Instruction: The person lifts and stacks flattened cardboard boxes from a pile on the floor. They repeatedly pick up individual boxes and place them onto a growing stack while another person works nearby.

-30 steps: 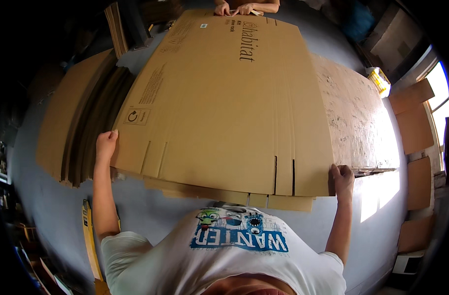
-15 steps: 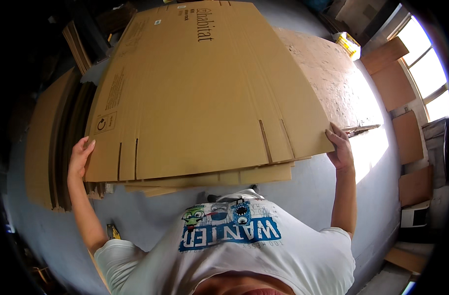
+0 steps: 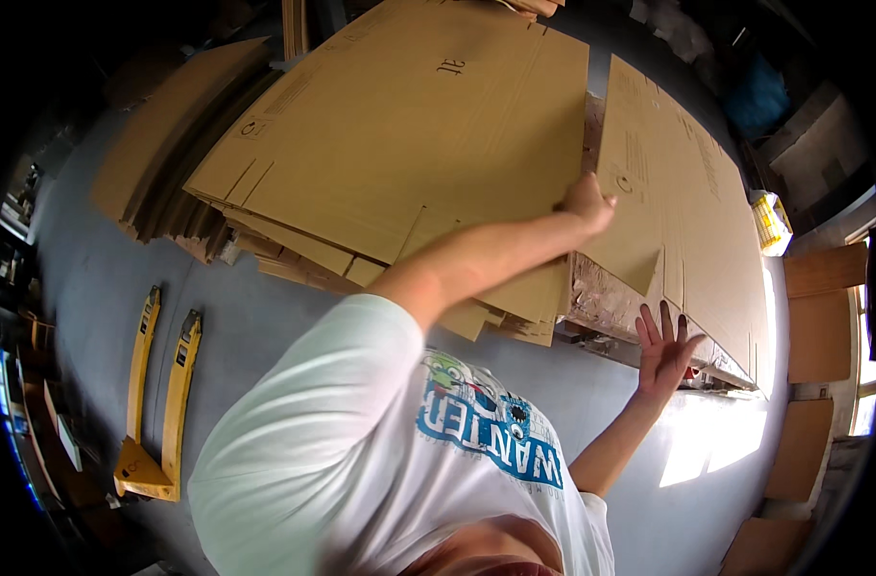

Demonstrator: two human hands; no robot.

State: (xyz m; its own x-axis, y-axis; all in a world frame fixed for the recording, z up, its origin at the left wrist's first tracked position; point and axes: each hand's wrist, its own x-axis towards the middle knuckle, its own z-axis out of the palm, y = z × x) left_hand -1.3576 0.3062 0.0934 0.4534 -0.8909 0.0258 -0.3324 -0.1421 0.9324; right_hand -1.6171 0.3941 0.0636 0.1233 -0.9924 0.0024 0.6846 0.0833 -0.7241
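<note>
A large brown flattened cardboard box lies on the rough-topped low platform at the right. My left hand reaches across my body to its left edge. The fingers are curled in at that edge, with the thumb over the cardboard, slightly blurred. My right hand is open with fingers spread, just off the box's near edge, and holds nothing. To the left, under and beyond my left forearm, a stack of flattened cardboard boxes has uneven near edges and slots cut in its top sheet.
More stacked cardboard stands at the far left. Yellow pallet-truck forks rest on the grey floor at lower left. A yellow-and-white package sits beyond the platform's right side. Brown boards lean along the right wall.
The flattened box held in both hands has moved right onto the platform. My right hand has let go and opened. My left arm now crosses my body, and the view has turned.
</note>
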